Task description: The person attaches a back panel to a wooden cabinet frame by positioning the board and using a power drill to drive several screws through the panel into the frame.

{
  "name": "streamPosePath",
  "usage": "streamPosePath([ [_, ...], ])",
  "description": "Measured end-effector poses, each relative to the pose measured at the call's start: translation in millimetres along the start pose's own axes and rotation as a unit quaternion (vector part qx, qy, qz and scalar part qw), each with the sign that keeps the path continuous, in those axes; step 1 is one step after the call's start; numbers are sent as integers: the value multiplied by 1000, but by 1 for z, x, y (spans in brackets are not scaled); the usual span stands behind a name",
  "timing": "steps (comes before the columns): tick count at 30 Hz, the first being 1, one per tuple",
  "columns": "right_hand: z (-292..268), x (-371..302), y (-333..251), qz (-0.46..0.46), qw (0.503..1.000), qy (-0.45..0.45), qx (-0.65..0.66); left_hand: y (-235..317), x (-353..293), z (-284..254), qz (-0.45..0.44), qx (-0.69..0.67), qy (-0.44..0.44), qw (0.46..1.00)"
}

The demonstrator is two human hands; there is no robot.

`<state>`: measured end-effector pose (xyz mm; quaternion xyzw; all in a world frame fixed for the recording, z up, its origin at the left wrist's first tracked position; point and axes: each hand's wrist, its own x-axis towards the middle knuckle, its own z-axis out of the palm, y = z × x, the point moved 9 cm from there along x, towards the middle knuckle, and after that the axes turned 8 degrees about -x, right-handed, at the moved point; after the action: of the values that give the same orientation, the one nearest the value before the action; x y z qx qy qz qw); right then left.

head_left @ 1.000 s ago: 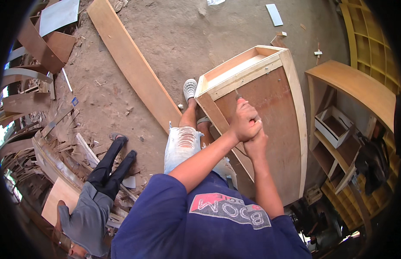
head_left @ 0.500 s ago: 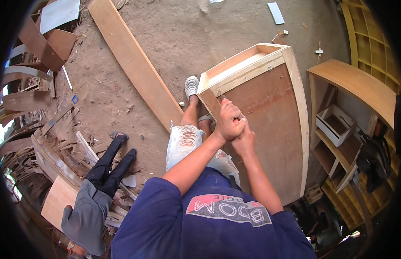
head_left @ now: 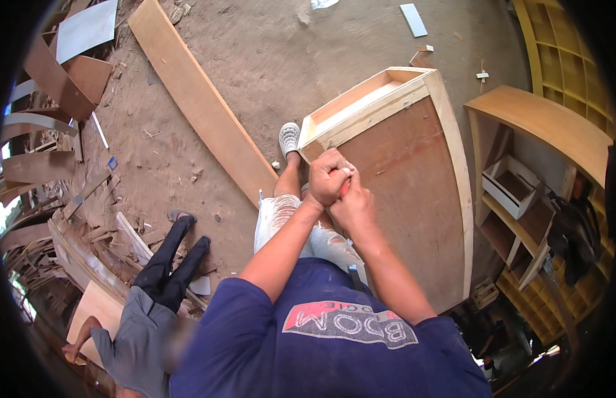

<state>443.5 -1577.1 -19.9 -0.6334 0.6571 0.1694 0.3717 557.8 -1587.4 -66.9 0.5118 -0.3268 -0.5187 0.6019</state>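
Note:
My left hand [head_left: 328, 176] and my right hand [head_left: 353, 202] are closed together, one against the other, over the near left corner of a wooden cabinet [head_left: 404, 172]. Between them shows a bit of a red-handled tool [head_left: 345, 189]; my fingers hide the rest, so its kind is unclear. The cabinet has a brown plywood panel set in a pale wood frame [head_left: 447, 126]. At its far end is a shallow open compartment [head_left: 361, 99]. My left shoe [head_left: 289, 137] is beside the cabinet's left corner.
A long plywood board [head_left: 202, 99] lies on the dirt floor to the left. Scrap wood [head_left: 29, 252] is heaped at the far left, where a person in grey [head_left: 142, 338] works. At right stand an open wooden cabinet [head_left: 540, 119] and a yellow rack [head_left: 566, 60].
Both hands have drawn back toward my body and slightly left, and a red part now shows between them. The other person's arm has come into sight at lower left.

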Motion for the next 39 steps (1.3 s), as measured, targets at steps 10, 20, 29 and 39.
streamPosePath([
  [10, -2, -8, 3, -15, 1000, -2, 1, 12, -6, 6, 21, -25, 8, 999],
  [20, 10, -33, 28, -27, 998, 47, 44, 24, -29, 18, -5, 50, -73, 996],
  [29, -13, -79, 101, 24, 993, 87, 75, -25, -69, -98, -165, 259, -82, 948],
  [39, -11, -189, 236, 52, 949, 296, 96, 9, -87, -164, -164, 501, -78, 846],
])
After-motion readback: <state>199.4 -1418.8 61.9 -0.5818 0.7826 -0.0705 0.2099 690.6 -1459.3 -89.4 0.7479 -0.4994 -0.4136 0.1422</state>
